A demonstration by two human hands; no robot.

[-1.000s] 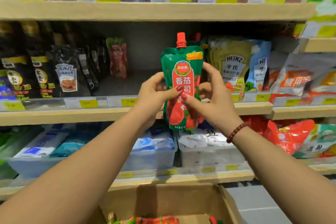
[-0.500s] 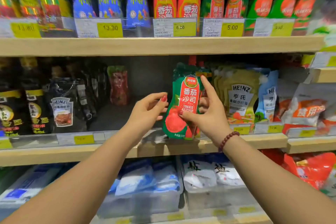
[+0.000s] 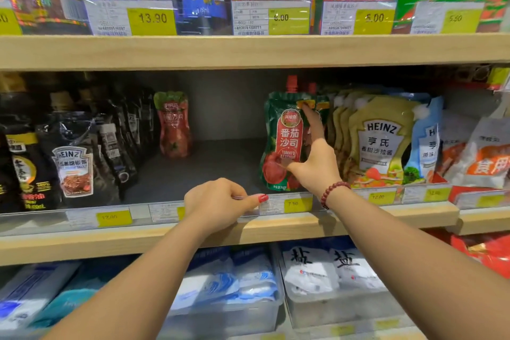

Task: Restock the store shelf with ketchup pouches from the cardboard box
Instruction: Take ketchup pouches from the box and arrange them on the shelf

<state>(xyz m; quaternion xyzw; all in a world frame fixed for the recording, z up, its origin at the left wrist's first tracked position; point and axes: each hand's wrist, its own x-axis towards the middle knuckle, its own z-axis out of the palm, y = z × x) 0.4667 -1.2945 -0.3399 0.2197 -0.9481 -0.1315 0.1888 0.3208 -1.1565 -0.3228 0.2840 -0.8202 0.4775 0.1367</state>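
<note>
A green and red ketchup pouch [image 3: 281,143] with a red cap stands upright near the front of the middle shelf [image 3: 215,165]. More red caps show right behind it. My right hand [image 3: 314,163] is on this pouch, thumb pressed low on its front and index finger stretched up its right side; the other fingers are hidden. My left hand [image 3: 218,199] rests loosely curled on the shelf's front rail, holding nothing. A lone red pouch [image 3: 173,124] stands at the back of the shelf. The cardboard box is out of view.
Heinz salad dressing pouches [image 3: 378,141] crowd the ketchup pouch's right side. Dark Heinz sauce pouches [image 3: 71,163] fill the left of the shelf. The upper shelf board [image 3: 248,50] hangs low overhead. Bins of salt bags [image 3: 317,270] sit below.
The pouch went from mid-air in both hands onto the middle shelf. My left hand let go and dropped to the shelf rail. The view tilted up, losing the box.
</note>
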